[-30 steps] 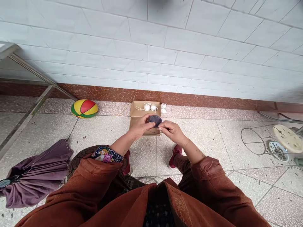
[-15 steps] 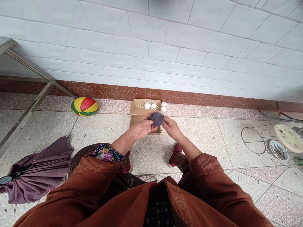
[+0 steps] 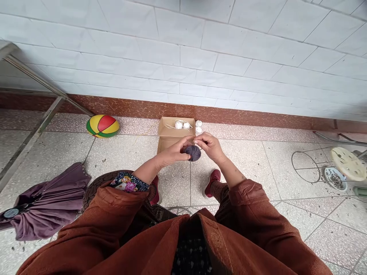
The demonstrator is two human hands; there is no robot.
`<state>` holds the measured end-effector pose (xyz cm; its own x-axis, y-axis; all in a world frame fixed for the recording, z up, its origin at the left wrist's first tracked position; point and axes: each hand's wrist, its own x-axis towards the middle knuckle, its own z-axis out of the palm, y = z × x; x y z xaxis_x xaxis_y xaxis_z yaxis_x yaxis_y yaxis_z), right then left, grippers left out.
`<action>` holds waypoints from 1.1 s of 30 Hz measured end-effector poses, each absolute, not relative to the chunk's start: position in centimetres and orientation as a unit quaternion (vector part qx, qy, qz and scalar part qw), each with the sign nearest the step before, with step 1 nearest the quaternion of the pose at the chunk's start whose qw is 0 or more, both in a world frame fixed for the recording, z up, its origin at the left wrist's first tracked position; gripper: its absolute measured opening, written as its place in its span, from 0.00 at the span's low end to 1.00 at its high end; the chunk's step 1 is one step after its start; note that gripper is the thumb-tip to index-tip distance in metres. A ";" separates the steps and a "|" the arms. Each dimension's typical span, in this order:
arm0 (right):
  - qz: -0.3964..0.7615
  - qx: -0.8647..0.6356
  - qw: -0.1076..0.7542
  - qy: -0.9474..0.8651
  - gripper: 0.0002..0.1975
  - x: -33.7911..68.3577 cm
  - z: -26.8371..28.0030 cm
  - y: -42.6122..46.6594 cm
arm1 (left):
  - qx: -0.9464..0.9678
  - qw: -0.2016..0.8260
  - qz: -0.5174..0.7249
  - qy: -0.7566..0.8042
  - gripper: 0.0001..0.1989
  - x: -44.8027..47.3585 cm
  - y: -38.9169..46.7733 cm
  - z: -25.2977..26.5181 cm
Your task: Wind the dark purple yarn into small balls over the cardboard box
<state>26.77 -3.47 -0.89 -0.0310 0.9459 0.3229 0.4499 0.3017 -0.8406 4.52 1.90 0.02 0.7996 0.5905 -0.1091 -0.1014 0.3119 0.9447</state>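
Observation:
A dark grey-purple ball of yarn is held up between my hands, above the floor in front of me. My left hand grips the ball from its left side, thumb toward me. The fingertips of my right hand are pinched together just above and right of the ball, apparently on its yarn; the strand is too thin to make out clearly. Behind my hands an open cardboard box stands on the floor, partly hidden by them. Two white yarn balls with loose strands lie at its far side.
More white yarn balls sit right of the box, by the tiled wall. On the left are a colourful ball, a metal frame and a folded purple umbrella. A stool and a bowl are at right.
The yarn ball has moved slightly toward me and turned in my left hand. My right hand has shifted from the ball's side to a pinch above it.

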 end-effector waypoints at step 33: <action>0.437 -0.552 0.476 -0.526 0.21 26.1 -1.5 -3.3 | 0.465 0.843 0.226 0.149 0.40 4.4 1.7 -0.9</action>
